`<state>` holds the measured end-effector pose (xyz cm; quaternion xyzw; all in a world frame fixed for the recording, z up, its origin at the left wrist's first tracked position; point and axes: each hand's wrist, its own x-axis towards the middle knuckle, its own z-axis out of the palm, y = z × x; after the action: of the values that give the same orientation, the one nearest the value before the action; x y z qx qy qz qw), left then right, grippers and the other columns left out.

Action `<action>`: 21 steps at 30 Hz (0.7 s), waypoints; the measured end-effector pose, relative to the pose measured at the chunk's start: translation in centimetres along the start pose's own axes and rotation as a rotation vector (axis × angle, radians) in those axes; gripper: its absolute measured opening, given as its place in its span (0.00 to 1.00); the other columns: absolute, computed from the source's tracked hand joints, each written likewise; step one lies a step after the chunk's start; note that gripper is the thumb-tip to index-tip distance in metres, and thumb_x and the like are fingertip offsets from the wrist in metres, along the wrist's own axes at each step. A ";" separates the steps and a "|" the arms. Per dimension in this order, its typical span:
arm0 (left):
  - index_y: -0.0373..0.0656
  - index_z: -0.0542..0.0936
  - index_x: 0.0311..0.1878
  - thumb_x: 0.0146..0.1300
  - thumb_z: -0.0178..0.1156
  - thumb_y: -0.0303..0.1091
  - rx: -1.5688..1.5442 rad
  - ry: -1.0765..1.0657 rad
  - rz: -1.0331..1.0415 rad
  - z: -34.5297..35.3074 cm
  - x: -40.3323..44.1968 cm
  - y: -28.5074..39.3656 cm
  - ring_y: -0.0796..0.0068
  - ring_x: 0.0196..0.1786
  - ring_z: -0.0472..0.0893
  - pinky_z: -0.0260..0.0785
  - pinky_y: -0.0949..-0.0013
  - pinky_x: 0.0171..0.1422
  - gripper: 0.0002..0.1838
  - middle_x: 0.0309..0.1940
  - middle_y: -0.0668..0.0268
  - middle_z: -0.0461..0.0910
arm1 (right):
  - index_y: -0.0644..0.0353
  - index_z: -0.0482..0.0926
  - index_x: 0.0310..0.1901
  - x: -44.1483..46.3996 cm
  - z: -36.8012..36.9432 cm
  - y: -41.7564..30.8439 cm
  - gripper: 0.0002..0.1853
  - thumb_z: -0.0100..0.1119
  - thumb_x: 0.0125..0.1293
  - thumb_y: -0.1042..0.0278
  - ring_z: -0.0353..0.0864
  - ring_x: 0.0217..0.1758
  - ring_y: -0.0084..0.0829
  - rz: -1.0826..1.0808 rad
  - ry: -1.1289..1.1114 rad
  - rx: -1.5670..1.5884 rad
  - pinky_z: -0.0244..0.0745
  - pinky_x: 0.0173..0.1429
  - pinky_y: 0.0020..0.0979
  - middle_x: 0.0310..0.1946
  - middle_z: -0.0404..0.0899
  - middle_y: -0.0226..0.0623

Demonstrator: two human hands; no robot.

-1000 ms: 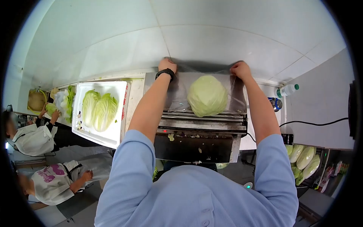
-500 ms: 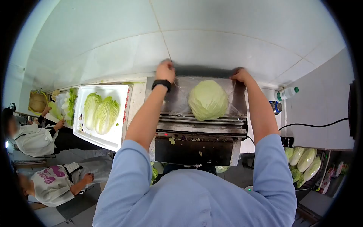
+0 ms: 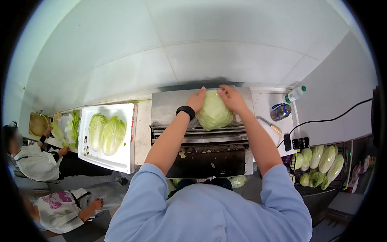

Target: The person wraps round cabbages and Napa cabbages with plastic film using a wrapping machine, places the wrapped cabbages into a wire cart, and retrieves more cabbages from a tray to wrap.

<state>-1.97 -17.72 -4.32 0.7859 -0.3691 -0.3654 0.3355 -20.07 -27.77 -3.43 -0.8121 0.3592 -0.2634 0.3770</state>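
Observation:
A round pale green cabbage (image 3: 215,111) sits on the metal wrapping machine (image 3: 169,107), with clear film drawn up over it. At its upper left, my left hand (image 3: 196,100), with a black band on the wrist, presses its closed fingers against the wrapped cabbage. On the upper right side my right hand (image 3: 233,99) touches the cabbage, its fingers bent and somewhat apart. The film between the hands and the cabbage is hard to make out. Below lies the machine's dark plate (image 3: 205,163) with scraps on it.
A white tray (image 3: 131,139) with two napa cabbages (image 3: 113,136) is at left. Two other people (image 3: 34,157) (image 3: 60,207) are farther left. On the right are a bottle (image 3: 295,94), a flask (image 3: 280,112), a wooden-handled tool (image 3: 275,129), a phone (image 3: 300,143) and a rack of cabbages (image 3: 318,161).
Both hands have come from the film's far corners inward to the cabbage, bringing the film over it. The view has shifted, and more of the right counter shows.

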 end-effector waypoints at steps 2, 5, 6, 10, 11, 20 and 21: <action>0.27 0.82 0.49 0.72 0.36 0.67 -0.026 0.022 -0.012 0.0 -0.1 0.3 0.38 0.56 0.78 0.68 0.52 0.63 0.44 0.48 0.36 0.81 | 0.67 0.79 0.57 -0.1 1.0 0.3 0.31 0.55 0.71 0.42 0.83 0.53 0.49 0.256 -0.087 0.210 0.76 0.58 0.41 0.50 0.83 0.54; 0.29 0.83 0.49 0.72 0.36 0.67 0.077 0.092 0.053 1.1 1.5 -1.9 0.38 0.57 0.78 0.66 0.52 0.64 0.44 0.49 0.35 0.81 | 0.71 0.80 0.54 0.4 1.3 1.3 0.36 0.55 0.68 0.38 0.83 0.52 0.50 0.474 -0.157 0.350 0.76 0.58 0.41 0.50 0.82 0.58; 0.29 0.83 0.49 0.72 0.36 0.66 0.134 0.121 0.092 0.9 1.1 -1.3 0.38 0.57 0.78 0.66 0.51 0.65 0.43 0.49 0.35 0.81 | 0.71 0.81 0.52 0.3 0.9 0.8 0.37 0.55 0.67 0.36 0.83 0.52 0.51 0.518 -0.188 0.371 0.76 0.58 0.42 0.49 0.83 0.58; 0.31 0.82 0.54 0.72 0.36 0.66 -0.001 0.010 -0.023 0.3 -0.2 0.4 0.39 0.63 0.74 0.62 0.52 0.69 0.42 0.57 0.34 0.76 | 0.75 0.82 0.49 0.6 0.0 -0.7 0.39 0.52 0.68 0.34 0.83 0.52 0.51 0.456 -0.238 0.012 0.76 0.57 0.41 0.47 0.83 0.60; 0.32 0.81 0.55 0.72 0.36 0.66 -0.035 0.016 0.007 0.7 0.7 -0.7 0.40 0.64 0.74 0.61 0.52 0.69 0.42 0.58 0.35 0.76 | 0.75 0.82 0.48 0.3 0.3 -0.7 0.40 0.51 0.68 0.33 0.83 0.52 0.52 0.352 -0.114 -0.173 0.76 0.58 0.42 0.47 0.83 0.60; 0.33 0.82 0.51 0.72 0.37 0.67 0.035 -0.025 -0.099 1.4 4.7 -3.7 0.50 0.49 0.82 0.68 0.55 0.58 0.41 0.48 0.46 0.82 | 0.73 0.83 0.49 0.5 0.8 0.2 0.42 0.49 0.66 0.30 0.82 0.54 0.56 0.489 -0.157 0.080 0.74 0.59 0.43 0.48 0.82 0.62; 0.33 0.82 0.51 0.72 0.37 0.67 0.102 0.024 -0.093 0.9 3.2 -2.4 0.50 0.49 0.82 0.69 0.54 0.57 0.42 0.47 0.45 0.83 | 0.73 0.83 0.49 0.6 0.5 -0.3 0.42 0.49 0.66 0.30 0.82 0.54 0.56 0.497 -0.177 0.057 0.74 0.59 0.43 0.48 0.82 0.62</action>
<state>-0.40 -19.38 -7.77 0.8225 -0.3464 -0.3519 0.2822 -19.23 -27.87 -3.38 -0.7079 0.5057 -0.1006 0.4828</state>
